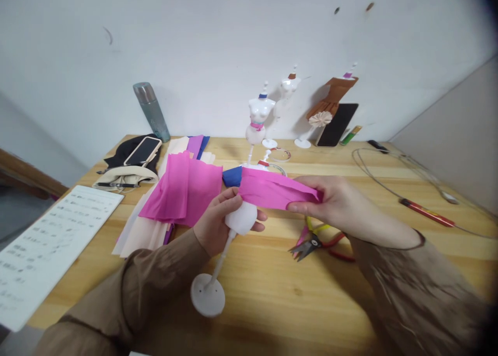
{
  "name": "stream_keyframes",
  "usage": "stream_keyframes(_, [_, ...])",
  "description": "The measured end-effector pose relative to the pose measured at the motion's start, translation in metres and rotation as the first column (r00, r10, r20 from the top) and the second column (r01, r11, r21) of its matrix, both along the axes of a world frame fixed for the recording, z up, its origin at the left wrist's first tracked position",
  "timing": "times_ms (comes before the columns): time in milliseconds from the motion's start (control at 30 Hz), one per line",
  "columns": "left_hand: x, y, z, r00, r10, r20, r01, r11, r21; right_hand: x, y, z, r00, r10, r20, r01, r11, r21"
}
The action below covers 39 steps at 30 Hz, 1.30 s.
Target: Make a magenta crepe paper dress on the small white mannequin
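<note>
My left hand (pixel 220 218) is wrapped round a small white dress-form mannequin (pixel 241 219), its thumb pressing a pink paper strip (pixel 268 189) against the upper body. The mannequin tilts, and its round base (pixel 208 295) points toward me. From there the strip stretches to the right, folded lengthwise, into my right hand (pixel 322 203), which pinches its far end between thumb and fingers. Most of the mannequin's torso is hidden behind the strip. Below my right hand lie scissors (pixel 311 244) with red and yellow handles, beside a pink scrap.
Pink paper sheets (pixel 187 190) lie left of my hands on cream ones. Several mini mannequins (pixel 261 109) stand along the wall, one in a brown dress (pixel 330 96). A flask (pixel 151 109), a phone (pixel 143 151) and a written sheet (pixel 54 242) are left; a cabled red tool (pixel 426 212) lies right.
</note>
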State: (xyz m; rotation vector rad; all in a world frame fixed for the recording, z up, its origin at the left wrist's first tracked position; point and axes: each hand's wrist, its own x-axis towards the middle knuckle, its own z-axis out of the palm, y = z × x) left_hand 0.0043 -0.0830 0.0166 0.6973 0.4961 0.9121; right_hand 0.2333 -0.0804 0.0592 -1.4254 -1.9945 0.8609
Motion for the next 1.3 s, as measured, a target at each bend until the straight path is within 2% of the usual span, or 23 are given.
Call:
stream_keyframes(167, [-0.001, 0.001, -0.001, 0.992, -0.104, 0.067, 0.105, 0.994, -0.012, -0.002, 0.001, -0.006, 1.0, 0.014, -0.002, -0.014, 0.999, 0.045])
stream_keyframes(300, [0.001, 0.0, -0.001, 0.985, -0.115, 0.127, 0.121, 0.992, -0.042, -0.006, 0.001, -0.013, 0.999, -0.016, 0.03, 0.013, 0.997, 0.078])
stream_keyframes(433, [0.0, 0.0, 0.0, 0.993, -0.047, 0.105, 0.055, 0.996, -0.073, -0.006, -0.001, -0.014, 0.999, -0.027, 0.038, 0.026, 0.999, 0.03])
stream_keyframes(600, [-0.001, 0.003, 0.001, 0.997, 0.074, 0.01, -0.074, 0.996, -0.049, 0.002, -0.007, 0.0, 1.0, -0.019, -0.025, 0.019, 1.0, 0.001])
stream_keyframes(733, [0.0, 0.005, -0.001, 0.99, 0.13, -0.056, -0.131, 0.991, -0.007, 0.002, -0.015, 0.008, 0.987, -0.055, -0.153, 0.013, 0.964, -0.266])
stream_keyframes(800, [0.0, 0.006, -0.003, 0.987, 0.141, -0.076, -0.141, 0.99, 0.0, -0.001, -0.018, 0.011, 0.977, -0.082, -0.196, 0.009, 0.938, -0.347])
stream_keyframes(1000, [0.002, 0.007, -0.008, 0.974, 0.189, -0.128, -0.195, 0.98, -0.038, -0.006, -0.018, 0.015, 0.976, -0.073, -0.206, -0.008, 0.93, -0.368])
stream_keyframes(1200, [0.0, 0.007, -0.004, 0.975, 0.171, -0.139, -0.179, 0.983, -0.05, 0.003, -0.004, 0.001, 0.994, 0.014, -0.113, -0.046, 0.956, -0.289])
stream_keyframes(1300, [0.0, 0.006, -0.002, 0.977, 0.164, -0.135, -0.171, 0.984, -0.046, 0.007, -0.001, -0.003, 0.989, 0.078, -0.127, -0.116, 0.938, -0.327])
